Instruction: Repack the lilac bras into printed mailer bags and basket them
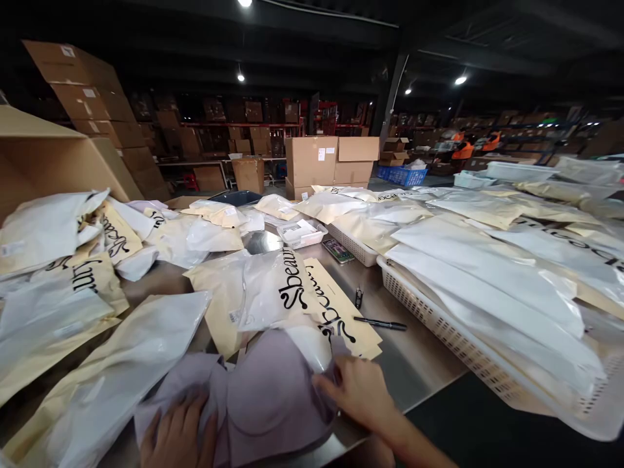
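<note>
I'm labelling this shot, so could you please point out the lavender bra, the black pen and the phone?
Lavender bra (258,393), head view, on its cup.
Black pen (380,323), head view, on its barrel.
Phone (338,251), head view, on its upward face.

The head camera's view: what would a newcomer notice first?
Probably the lavender bra in front, with the left hand on one side and the right hand at the other. Next, the cream-and-clear bags with bold black lettering, spread across the metal table. Then the perforated plastic basket on the right, heaped with white packets.
</note>
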Demonstrator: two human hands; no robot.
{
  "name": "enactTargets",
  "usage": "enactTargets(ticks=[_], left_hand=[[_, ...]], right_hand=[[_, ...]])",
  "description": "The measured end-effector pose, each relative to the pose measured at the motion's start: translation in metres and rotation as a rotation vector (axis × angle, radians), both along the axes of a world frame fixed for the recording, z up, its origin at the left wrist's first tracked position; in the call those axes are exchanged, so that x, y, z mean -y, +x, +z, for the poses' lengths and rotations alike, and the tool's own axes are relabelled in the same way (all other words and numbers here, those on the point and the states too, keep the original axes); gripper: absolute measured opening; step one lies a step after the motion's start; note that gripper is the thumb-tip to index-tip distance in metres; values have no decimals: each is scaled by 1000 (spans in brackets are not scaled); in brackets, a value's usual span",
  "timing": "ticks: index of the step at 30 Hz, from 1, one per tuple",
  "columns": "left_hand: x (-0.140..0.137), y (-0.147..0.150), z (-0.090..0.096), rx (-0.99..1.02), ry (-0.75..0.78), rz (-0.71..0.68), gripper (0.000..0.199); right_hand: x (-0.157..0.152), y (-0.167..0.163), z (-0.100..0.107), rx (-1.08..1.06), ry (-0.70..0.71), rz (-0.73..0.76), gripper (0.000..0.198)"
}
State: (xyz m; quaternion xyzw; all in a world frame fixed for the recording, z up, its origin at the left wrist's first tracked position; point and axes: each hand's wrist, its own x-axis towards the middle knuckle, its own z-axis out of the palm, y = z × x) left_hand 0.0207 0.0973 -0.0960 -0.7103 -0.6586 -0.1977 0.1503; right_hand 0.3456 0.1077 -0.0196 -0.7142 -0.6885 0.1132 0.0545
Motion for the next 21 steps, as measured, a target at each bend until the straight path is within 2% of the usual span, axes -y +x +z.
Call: enactTargets(ticks=[2, 5, 7, 10, 12, 14, 16, 18, 21], left_hand=[[1, -3, 2, 53, -32, 1, 50], [3, -13, 6, 194, -134, 81, 52], [6, -22, 10, 271, -192, 110, 54], [13, -31, 19, 284, -250, 87, 49], [18, -28, 28, 274, -261, 92, 44], [18, -20, 40, 317, -261, 93, 38], [10, -11, 51, 422, -259, 47, 30], [-3, -9, 62, 491, -255, 36, 24], [-11, -20, 77, 637, -181, 92, 25]], right_hand=[[16, -12, -8, -5, -58, -9, 43], [23, -14, -21, -112, -31, -27, 28], [23, -3, -28, -330, 6, -46, 33], [25, 22, -35, -780, 22, -155, 47], [28, 30, -35, -906, 29, -252, 49], [32, 26, -33, -759, 45, -290, 48], [34, 12, -30, -477, 56, -261, 47], [33, -1, -27, -284, 61, -206, 42], [28, -1, -29, -344, 106, -195, 26]])
